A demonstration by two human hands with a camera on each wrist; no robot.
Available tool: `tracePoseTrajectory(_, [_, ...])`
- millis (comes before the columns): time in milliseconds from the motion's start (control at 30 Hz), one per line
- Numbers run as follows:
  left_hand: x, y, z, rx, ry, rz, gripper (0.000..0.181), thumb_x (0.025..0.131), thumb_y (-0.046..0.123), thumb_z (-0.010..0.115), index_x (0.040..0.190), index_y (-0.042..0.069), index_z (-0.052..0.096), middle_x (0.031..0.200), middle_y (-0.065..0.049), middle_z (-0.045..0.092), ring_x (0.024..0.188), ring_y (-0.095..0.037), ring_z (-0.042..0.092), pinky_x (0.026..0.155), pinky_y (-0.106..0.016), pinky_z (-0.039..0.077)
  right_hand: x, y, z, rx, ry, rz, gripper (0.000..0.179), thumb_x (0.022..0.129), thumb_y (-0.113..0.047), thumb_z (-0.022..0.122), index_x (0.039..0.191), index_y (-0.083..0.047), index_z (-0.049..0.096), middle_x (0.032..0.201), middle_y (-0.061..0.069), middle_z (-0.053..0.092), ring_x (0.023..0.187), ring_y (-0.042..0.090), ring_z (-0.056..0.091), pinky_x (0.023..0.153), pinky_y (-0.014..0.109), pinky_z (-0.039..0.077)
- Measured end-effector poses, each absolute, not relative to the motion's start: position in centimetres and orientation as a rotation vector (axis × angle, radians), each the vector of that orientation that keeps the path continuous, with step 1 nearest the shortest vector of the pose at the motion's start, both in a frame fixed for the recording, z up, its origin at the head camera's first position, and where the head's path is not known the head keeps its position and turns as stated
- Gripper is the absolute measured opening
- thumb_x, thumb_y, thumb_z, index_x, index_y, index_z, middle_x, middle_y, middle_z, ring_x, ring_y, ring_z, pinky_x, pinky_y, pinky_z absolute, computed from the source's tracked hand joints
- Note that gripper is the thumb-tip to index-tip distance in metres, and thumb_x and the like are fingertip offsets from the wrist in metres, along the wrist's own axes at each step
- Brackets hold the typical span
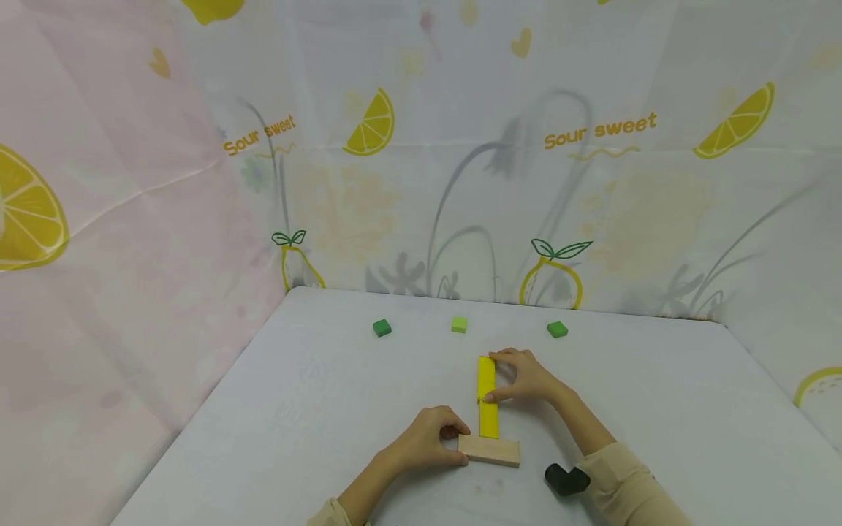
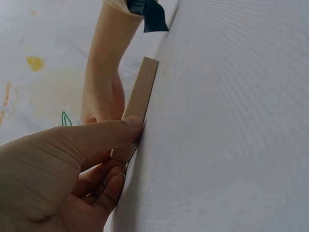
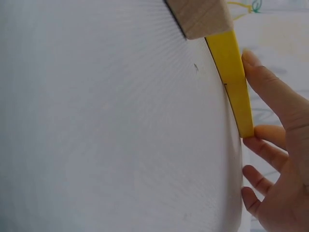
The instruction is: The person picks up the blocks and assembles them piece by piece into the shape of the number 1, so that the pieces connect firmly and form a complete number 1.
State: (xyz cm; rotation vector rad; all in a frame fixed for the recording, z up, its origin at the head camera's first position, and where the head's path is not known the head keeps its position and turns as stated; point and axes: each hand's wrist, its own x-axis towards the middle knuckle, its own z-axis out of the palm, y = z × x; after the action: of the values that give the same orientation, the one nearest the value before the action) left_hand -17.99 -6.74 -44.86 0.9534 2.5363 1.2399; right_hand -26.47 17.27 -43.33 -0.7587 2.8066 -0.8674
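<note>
Two yellow blocks, a far one (image 1: 486, 374) and a near one (image 1: 489, 420), lie end to end on the white table, in line away from me. At their near end a plain wooden block (image 1: 490, 450) lies crosswise. My left hand (image 1: 427, 440) pinches the left end of the wooden block between thumb and fingers, also seen closely by the left wrist camera. My right hand (image 1: 526, 376) holds the far yellow block, its thumb by the joint and a fingertip at the far end. In the right wrist view the other fingers (image 3: 258, 180) are loosely bent near the table.
Toward the back of the table (image 1: 316, 380) lie a dark green block (image 1: 382, 327), a light green block (image 1: 459, 324) and a green block (image 1: 557, 329). A black bent object (image 1: 566, 480) shows beside the right sleeve. Lemon-printed cloth (image 1: 421, 183) hangs behind.
</note>
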Motion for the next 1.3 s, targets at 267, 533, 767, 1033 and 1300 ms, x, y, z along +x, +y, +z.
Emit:
tracePoseTrajectory(267, [-18.0,-6.8,-44.9,0.959,2.531,1.241,0.031,0.071,0.014,0.082,0.096,0.003,0.07,0.088,0.004,0.062,0.078,0.002,0.05,0.073,-0.016,0.046,-26.5,17.3,-43.3,-0.772,2.789,-0.894,0.082,0.068,-0.04,0.082,0.132,0.001,0.051,0.13,0.023,0.05,0.115,0.043,0.04,0.093,0.059,0.035])
tracePoseTrajectory(533, [-18.0,-6.9,-44.7,0.956,2.529,1.24,0.031,0.07,0.014,0.083,0.097,0.003,0.07,0.088,0.004,0.062,0.078,0.001,0.051,0.072,-0.016,0.046,-27.2,17.7,-43.3,-0.795,2.77,-0.856,0.082,0.067,-0.041,0.082,0.131,-0.001,0.052,0.129,0.019,0.052,0.117,0.04,0.042,0.095,0.056,0.035])
tracePoseTrajectory(767, [-17.9,-6.8,-44.6,0.963,2.537,1.237,0.031,0.07,0.013,0.082,0.096,0.003,0.07,0.088,0.004,0.063,0.078,0.001,0.051,0.073,-0.016,0.046,-27.5,17.5,-42.9,-0.777,2.755,-0.812,0.082,0.066,-0.043,0.082,0.13,0.0,0.052,0.13,0.019,0.052,0.117,0.039,0.042,0.096,0.056,0.035])
tracePoseTrajectory(1033, [-18.0,-6.9,-44.8,0.955,2.538,1.232,0.031,0.071,0.013,0.082,0.097,0.002,0.07,0.088,0.004,0.063,0.078,0.001,0.051,0.073,-0.016,0.046,-27.2,15.9,-42.7,-0.796,2.85,-0.612,0.085,0.069,-0.051,0.077,0.128,0.004,0.052,0.127,0.023,0.051,0.112,0.039,0.046,0.092,0.054,0.04])
tracePoseTrajectory(1300, [-17.9,-6.9,-44.8,0.952,2.536,1.238,0.03,0.07,0.013,0.082,0.096,0.003,0.07,0.088,0.005,0.062,0.078,0.001,0.05,0.072,-0.016,0.046,-26.3,14.6,-42.5,-0.718,2.943,-0.508,0.09,0.07,-0.06,0.071,0.127,0.006,0.051,0.124,0.021,0.05,0.11,0.034,0.047,0.091,0.051,0.042])
